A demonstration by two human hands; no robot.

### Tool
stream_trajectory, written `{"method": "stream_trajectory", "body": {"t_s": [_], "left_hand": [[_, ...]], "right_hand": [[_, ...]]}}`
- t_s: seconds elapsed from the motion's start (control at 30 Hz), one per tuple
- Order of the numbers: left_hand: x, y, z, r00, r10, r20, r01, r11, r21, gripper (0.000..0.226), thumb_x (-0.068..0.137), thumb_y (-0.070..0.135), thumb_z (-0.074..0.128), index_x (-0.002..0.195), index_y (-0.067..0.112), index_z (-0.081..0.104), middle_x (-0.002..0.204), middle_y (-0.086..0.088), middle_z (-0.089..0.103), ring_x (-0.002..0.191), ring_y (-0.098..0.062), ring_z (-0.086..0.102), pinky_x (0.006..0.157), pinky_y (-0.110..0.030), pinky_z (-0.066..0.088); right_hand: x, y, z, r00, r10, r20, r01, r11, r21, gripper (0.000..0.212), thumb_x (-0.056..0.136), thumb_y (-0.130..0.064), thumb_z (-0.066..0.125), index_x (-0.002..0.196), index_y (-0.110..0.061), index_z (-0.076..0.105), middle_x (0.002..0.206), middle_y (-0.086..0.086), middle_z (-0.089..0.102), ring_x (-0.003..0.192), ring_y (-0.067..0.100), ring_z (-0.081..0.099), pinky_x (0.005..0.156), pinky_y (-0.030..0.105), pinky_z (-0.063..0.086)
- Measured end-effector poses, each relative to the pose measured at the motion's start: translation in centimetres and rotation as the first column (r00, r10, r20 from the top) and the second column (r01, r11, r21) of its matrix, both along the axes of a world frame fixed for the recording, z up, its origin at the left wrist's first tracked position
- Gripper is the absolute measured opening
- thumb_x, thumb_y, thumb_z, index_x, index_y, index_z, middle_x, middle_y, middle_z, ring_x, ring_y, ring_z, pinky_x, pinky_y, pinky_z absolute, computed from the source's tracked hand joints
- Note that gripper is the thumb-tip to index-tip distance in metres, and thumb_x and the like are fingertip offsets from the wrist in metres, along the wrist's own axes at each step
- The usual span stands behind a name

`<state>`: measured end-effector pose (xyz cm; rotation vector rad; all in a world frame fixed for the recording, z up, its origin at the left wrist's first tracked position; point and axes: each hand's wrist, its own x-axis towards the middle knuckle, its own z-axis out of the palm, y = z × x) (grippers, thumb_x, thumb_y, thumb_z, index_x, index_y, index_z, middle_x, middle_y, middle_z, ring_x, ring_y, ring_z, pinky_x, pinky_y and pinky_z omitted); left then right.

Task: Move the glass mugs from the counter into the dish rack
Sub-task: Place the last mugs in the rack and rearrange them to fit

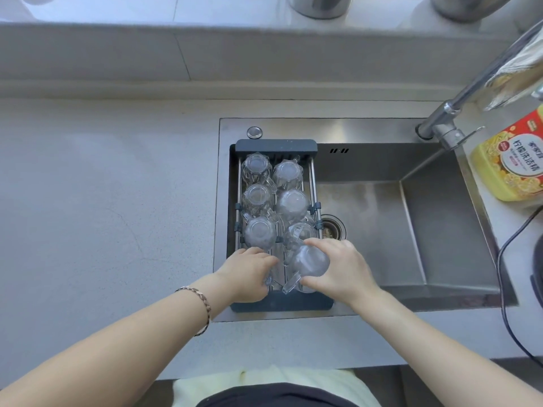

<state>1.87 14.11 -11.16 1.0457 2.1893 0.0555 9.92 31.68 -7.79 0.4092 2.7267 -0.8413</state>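
steel sink point(382, 218), dish rack point(276, 304), right hand point(343, 268) gripping glass mug point(308, 262)

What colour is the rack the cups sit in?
Dark blue-grey dish rack with silver metal bars, seen in the head view.

Both forearms come in from the bottom corners, bare, angled inward so the hands end close together, not touching. Left hand point(245, 273): palm down, knuckles up, fingers point(266, 259) curled down & pointing right; what they hold, if anything, is hidden under the hand. Thin braided band point(202, 301) round the left wrist. Right hand point(342, 268): turned w/ back facing right, thumb point(316, 243) on the far side and fingers point(311, 282) on the near side, grip wrapped round a glass mug point(310, 264) lying tilted. Right wrist bare, roughly straight w/ forearm.
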Motion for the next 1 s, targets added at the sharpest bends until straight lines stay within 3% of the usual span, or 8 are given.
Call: {"method": "stream_trajectory", "body": {"t_s": [0.23,0.33,0.53,0.67,0.73,0.83,0.9,1.0], "left_hand": [[-0.9,2.0,-0.7,0.989,0.147,0.008,-0.147,0.987,0.057,0.038,0.092,0.005,0.038,0.127,0.014,0.05,0.119,-0.011,0.065,0.109,-0.031,0.058,0.094,-0.038,0.042],[-1.2,4.0,-1.8,0.915,0.352,0.196,-0.371,0.926,0.071,0.028,0.094,0.01,0.041,0.12,0.01,0.052,0.118,-0.012,0.066,0.105,-0.031,0.061,0.094,-0.043,0.051],[-0.8,5.3,-2.9,0.769,0.525,0.365,-0.582,0.811,0.06,0.017,0.09,0.001,0.04,0.094,0.017,0.04,0.1,-0.012,0.062,0.08,-0.027,0.057,0.076,-0.042,0.051],[-1.2,5.1,-2.5,0.739,0.526,0.422,-0.598,0.8,0.051,0.022,0.089,-0.004,0.038,0.093,0.017,0.034,0.081,-0.002,0.049,0.072,-0.02,0.044,0.06,-0.025,0.037],[-1.3,4.9,-2.1,0.812,0.461,0.357,-0.514,0.855,0.066,0.027,0.085,-0.006,0.04,0.094,0.017,0.031,0.079,-0.002,0.049,0.072,-0.022,0.045,0.062,-0.029,0.038],[-1.0,4.4,-1.2,0.966,0.256,-0.018,-0.254,0.965,0.066,0.034,0.083,-0.008,0.049,0.107,0.011,0.037,0.094,-0.008,0.063,0.075,-0.03,0.058,0.056,-0.032,0.037],[-0.8,3.9,-0.9,0.967,0.136,-0.216,-0.127,0.99,0.059,0.044,0.08,-0.011,0.051,0.119,0.007,0.039,0.098,-0.009,0.066,0.075,-0.031,0.061,0.048,-0.027,0.027],[-0.8,3.3,-1.3,0.96,0.098,-0.263,-0.087,0.995,0.051,0.044,0.079,-0.012,0.05,0.12,0.005,0.044,0.098,-0.009,0.068,0.084,-0.031,0.065,0.045,-0.023,0.017]], "right_hand": [[2.3,-0.9,-1.1,0.97,-0.148,-0.195,0.148,0.989,-0.012,0.064,0.057,-0.031,0.084,0.116,-0.02,0.062,0.113,-0.003,0.068,0.099,0.027,0.057,0.086,0.022,0.037],[2.1,-0.6,-0.8,0.977,-0.137,-0.161,0.132,0.99,-0.042,0.065,0.059,-0.031,0.083,0.119,-0.022,0.059,0.118,-0.004,0.065,0.106,0.024,0.053,0.089,0.02,0.035],[2.4,0.0,-0.7,0.985,-0.09,-0.146,0.081,0.995,-0.065,0.063,0.062,-0.03,0.08,0.12,-0.024,0.057,0.119,-0.006,0.063,0.109,0.02,0.05,0.09,0.019,0.033],[2.2,0.1,-0.6,0.986,-0.04,-0.162,0.029,0.997,-0.074,0.063,0.062,-0.028,0.08,0.12,-0.022,0.058,0.12,-0.005,0.062,0.11,0.02,0.05,0.09,0.018,0.032],[2.0,0.2,-0.6,0.985,-0.012,-0.169,0.0,0.998,-0.068,0.063,0.061,-0.028,0.081,0.12,-0.021,0.058,0.12,-0.005,0.062,0.109,0.021,0.051,0.09,0.016,0.031],[1.9,0.2,-0.8,0.983,0.004,-0.182,-0.017,0.998,-0.066,0.064,0.06,-0.03,0.081,0.119,-0.02,0.059,0.119,-0.004,0.063,0.107,0.022,0.053,0.089,0.018,0.033],[2.0,0.1,-0.9,0.974,0.039,-0.224,-0.047,0.998,-0.029,0.063,0.059,-0.038,0.075,0.118,-0.019,0.06,0.114,-0.003,0.066,0.1,0.025,0.056,0.085,0.02,0.039],[2.5,-0.4,-1.4,0.942,0.157,-0.297,-0.129,0.985,0.113,0.063,0.056,-0.041,0.074,0.113,-0.018,0.06,0.107,0.002,0.068,0.086,0.026,0.058,0.069,0.023,0.052]]}}
